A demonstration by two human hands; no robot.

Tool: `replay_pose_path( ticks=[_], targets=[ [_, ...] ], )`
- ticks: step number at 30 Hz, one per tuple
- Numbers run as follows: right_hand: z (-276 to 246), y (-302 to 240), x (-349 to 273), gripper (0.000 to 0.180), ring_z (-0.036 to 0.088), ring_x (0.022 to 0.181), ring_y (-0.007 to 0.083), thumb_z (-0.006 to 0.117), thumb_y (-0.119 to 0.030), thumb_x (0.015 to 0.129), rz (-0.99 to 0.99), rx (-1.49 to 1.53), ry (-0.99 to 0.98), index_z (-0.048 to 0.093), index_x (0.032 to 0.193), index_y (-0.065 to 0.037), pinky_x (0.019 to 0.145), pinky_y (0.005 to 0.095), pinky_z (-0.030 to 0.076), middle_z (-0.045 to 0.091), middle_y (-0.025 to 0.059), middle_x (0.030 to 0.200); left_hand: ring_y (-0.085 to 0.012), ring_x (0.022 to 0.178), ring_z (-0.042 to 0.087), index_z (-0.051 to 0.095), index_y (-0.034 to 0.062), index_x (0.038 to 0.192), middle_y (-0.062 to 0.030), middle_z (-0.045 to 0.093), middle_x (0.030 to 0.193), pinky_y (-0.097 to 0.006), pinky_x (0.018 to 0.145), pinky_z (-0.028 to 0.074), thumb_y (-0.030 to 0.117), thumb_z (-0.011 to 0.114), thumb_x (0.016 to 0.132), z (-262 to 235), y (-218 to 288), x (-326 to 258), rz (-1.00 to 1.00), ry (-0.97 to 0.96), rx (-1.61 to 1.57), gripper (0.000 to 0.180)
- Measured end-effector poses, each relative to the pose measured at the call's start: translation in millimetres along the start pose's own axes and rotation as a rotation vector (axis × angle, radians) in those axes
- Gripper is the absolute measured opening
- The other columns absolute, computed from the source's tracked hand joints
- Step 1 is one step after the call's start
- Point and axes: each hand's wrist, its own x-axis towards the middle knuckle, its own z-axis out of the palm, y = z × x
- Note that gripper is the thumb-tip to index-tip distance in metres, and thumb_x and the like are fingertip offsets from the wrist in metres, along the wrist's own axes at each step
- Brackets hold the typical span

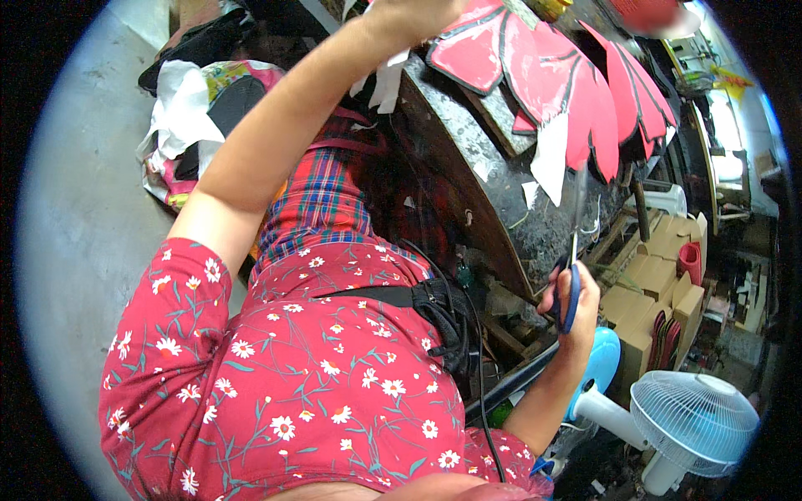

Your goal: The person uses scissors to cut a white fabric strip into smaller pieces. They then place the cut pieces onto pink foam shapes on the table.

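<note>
My right hand point(582, 305) is closed around the blue handles of a pair of scissors point(568, 299). The blades point up toward a row of pink petal-shaped pieces point(555, 79) with black outlines on the workbench. A ragged white scrap point(551, 160) hangs beside the petals, just left of the blade tips. My left arm stretches up to the top edge, where my left hand point(411, 18) is close to the leftmost pink petal point(469, 54). Its fingers are blurred and partly cut off, so I cannot make out their grip.
Small white scraps point(530, 194) lie on the dark, worn workbench point(443, 138). A blue-and-white fan point(693, 422) stands at the lower right, with cardboard boxes point(652, 284) behind it. Left of the bench is a patterned bag point(154, 179) holding white cloth. A dark cable point(479, 367) crosses my side.
</note>
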Motion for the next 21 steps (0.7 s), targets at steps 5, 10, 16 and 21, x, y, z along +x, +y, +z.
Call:
replay_pose_path(
  ticks=[5,10,16,21],
  targets=[
    [-6,1,28,0.026,0.053,0.053,0.0085,0.062,-0.030,0.100,-0.171,0.073,0.191,0.056,0.091,-0.007,0.050,0.0224,0.041,0.056,0.0006,0.063,-0.0291,0.116,0.056,0.063,0.0095,0.118,-0.0134,0.058,0.128,-0.040,0.098,0.048,0.006,0.064,0.079,3,102,-39,0.338,-0.160,-0.155,0.039],
    [12,-9,59,0.020,0.053,0.058,0.0081,0.065,-0.024,0.098,-0.285,0.101,0.269,0.055,0.095,-0.006,0.054,0.0224,0.041,0.056,0.0003,0.067,-0.0292,0.124,0.052,0.068,0.0112,0.102,-0.0088,0.058,0.125,-0.041,0.102,0.045,0.017,0.062,0.079,38,150,-52,0.503,-0.309,-0.220,0.024],
    [23,-13,44,0.029,0.055,0.062,0.0130,0.063,-0.033,0.098,-0.380,0.153,0.219,0.058,0.099,-0.004,0.056,0.0255,0.045,0.057,0.0045,0.070,-0.0226,0.098,0.065,0.067,0.0076,0.092,-0.0060,0.068,0.093,-0.032,0.083,0.053,0.014,0.066,0.081,34,148,-44,0.263,-0.286,-0.273,0.012],
    [30,-11,36,0.039,0.058,0.066,0.0131,0.057,-0.043,0.100,-0.400,0.212,0.152,0.056,0.105,-0.004,0.062,0.0266,0.046,0.063,0.0088,0.077,-0.0131,0.070,0.063,0.064,-0.0016,0.097,-0.0078,0.067,0.077,-0.031,0.062,0.050,0.012,0.063,0.089,2,151,-52,-0.741,-0.238,-1.327,0.016]
  ],
)
